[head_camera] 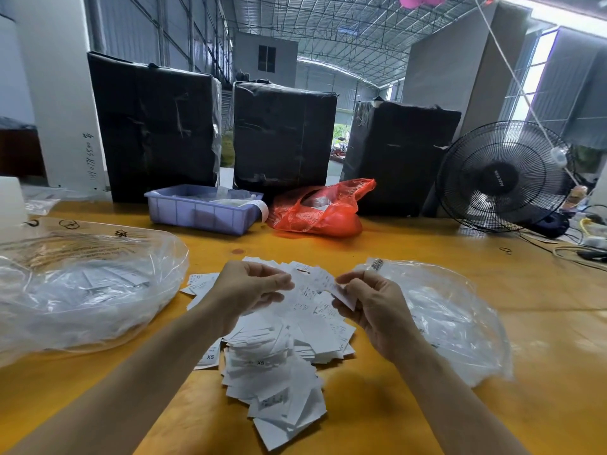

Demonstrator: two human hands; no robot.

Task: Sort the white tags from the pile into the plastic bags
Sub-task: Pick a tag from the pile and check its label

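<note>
Heap of thin rectangular white tags [279, 366] mid-desk on glossy yellow desk [460, 251]. Crinkly clear plastic bags at 9 [82, 284] and 3 o'clock [450, 320]. Left hand [244, 290] fingers curled, contents unclear; right hand [371, 310] pinching one tag [343, 295].

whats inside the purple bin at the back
The purple bin holds clear plastic packets and a white paper strip that hangs over its right rim. Its wall hides whatever lies deeper.
</note>
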